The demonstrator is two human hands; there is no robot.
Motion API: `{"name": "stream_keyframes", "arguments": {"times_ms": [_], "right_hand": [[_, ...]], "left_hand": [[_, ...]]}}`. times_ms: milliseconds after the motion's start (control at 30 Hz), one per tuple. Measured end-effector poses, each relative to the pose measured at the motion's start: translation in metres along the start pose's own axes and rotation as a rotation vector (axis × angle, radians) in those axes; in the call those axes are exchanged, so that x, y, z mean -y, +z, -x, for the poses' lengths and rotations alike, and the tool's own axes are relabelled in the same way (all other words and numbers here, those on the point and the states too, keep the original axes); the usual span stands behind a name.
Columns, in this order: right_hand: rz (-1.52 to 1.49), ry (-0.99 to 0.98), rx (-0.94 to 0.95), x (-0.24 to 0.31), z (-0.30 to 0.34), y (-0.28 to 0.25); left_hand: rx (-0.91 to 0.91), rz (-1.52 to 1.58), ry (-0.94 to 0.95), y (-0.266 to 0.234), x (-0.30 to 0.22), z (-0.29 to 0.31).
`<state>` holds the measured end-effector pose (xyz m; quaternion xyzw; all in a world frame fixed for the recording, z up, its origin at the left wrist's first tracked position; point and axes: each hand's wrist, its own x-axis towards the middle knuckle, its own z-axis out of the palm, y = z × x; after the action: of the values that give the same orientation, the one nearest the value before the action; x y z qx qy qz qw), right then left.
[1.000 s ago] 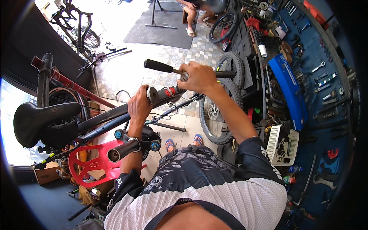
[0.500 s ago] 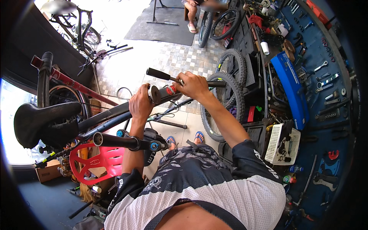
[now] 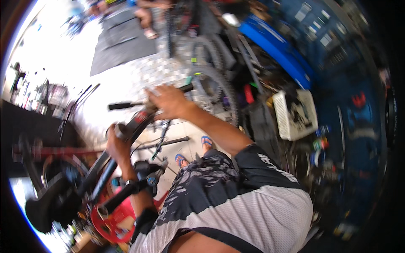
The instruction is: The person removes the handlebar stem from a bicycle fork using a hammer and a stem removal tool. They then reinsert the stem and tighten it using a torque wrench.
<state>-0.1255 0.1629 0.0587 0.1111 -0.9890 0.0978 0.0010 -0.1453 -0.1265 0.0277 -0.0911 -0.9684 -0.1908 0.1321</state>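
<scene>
A dark bicycle frame lies in front of me on the left, its head tube bearing a red label. My left hand is closed at one end of that tube, on a round metal disc. At the other end sits a T-shaped tool with black bar handles. Over its middle my right hand is curled, and blur softens the fingers. A black bicycle fork with a blue knob crosses my left forearm. The black saddle is at lower left.
A red plastic seat stands below the fork. Bicycle wheels lean at the right, before a bench with a long blue box and a white basket. Tools hang on the dark blue board. A person's leg shows far off.
My view has swung to the right and blurred, so the scene sits further left. Both hands stay at the head tube. My right hand's fingers look more spread over the tool.
</scene>
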Motion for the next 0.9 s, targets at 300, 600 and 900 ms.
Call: {"name": "stream_keyframes", "arguments": {"times_ms": [300,600,900], "right_hand": [[-0.235,0.423,-0.903,-0.094,0.196,-0.037],[0.005,1.641,-0.217,-0.224,0.449,-0.037],[-0.070,1.409,-0.124,-0.304,0.507,0.069]], "left_hand": [[-0.032,-0.013,0.094,0.010,0.017,-0.006],[-0.116,0.026,0.168,0.016,0.025,-0.009],[-0.068,0.005,-0.011,0.009,0.017,-0.005]]}}
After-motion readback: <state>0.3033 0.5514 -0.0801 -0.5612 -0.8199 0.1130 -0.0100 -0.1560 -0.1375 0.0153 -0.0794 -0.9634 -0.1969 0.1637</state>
